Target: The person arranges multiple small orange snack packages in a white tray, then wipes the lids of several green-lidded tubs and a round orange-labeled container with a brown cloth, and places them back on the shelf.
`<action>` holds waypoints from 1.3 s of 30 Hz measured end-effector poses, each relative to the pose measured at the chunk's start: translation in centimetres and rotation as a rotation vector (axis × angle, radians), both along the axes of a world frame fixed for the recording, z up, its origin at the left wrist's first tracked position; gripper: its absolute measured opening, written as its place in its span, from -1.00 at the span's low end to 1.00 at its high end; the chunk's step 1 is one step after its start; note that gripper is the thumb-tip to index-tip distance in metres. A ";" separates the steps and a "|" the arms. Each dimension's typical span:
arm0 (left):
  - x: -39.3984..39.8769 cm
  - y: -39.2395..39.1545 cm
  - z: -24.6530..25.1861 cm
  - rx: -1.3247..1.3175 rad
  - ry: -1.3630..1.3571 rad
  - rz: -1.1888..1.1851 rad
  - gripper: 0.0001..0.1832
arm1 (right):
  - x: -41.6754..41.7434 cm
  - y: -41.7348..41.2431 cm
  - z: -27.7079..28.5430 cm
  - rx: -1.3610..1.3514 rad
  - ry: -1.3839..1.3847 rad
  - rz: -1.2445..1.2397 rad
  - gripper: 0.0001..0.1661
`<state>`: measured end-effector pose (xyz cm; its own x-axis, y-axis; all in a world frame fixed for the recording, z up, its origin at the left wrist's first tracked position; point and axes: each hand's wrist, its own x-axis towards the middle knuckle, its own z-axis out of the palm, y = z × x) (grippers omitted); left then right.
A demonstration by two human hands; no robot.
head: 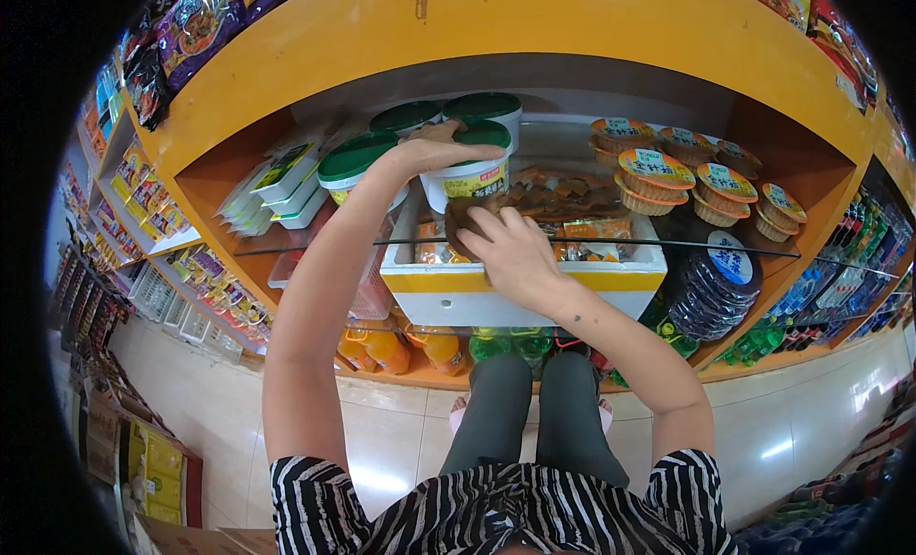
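My left hand (442,150) grips the top of a white tub with a green lid (469,179), its thumb along the front rim and its fingers over the lid. The tub bears a yellow label. My right hand (512,247) holds a brown cloth (461,222) at the front of the glass shelf (551,143), just below that tub. Fingers partly hide the cloth. Other green-lidded tubs (358,158) stand beside and behind the held one. Under the glass, a white foam box (522,301) with a yellow band contains orange packets (597,231).
Stacked orange-lidded cups (657,172) stand at the shelf's right, white packs with green edges (290,172) at its left. Dark round packs (715,290) sit lower right. Orange drink bottles (383,347) line the bottom. The glass front edge (730,248) runs across the opening.
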<state>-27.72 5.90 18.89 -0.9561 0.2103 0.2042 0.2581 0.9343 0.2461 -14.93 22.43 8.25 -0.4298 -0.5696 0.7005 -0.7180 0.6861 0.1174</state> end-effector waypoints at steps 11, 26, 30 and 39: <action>0.4 0.1 0.8 0.041 -0.061 -0.081 0.25 | 0.0 3.7 -0.3 -0.121 -0.025 0.038 -0.51; 0.2 -1.8 0.4 0.030 -0.116 -0.181 0.13 | -1.3 4.2 3.1 -0.496 -0.015 0.092 -0.61; 0.7 -1.5 0.4 0.176 -0.123 -0.094 0.17 | -4.1 2.7 5.1 -0.614 0.043 -0.008 -0.63; 0.3 -2.2 -0.1 0.235 -0.119 -0.086 0.03 | -1.4 -2.4 1.2 -0.075 0.133 0.128 -0.59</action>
<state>-27.46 3.73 18.75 -0.9569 0.2522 0.1439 0.2904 0.8239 0.4867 -16.35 20.04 9.47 -0.2583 -0.5575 0.7890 -0.7815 0.6007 0.1687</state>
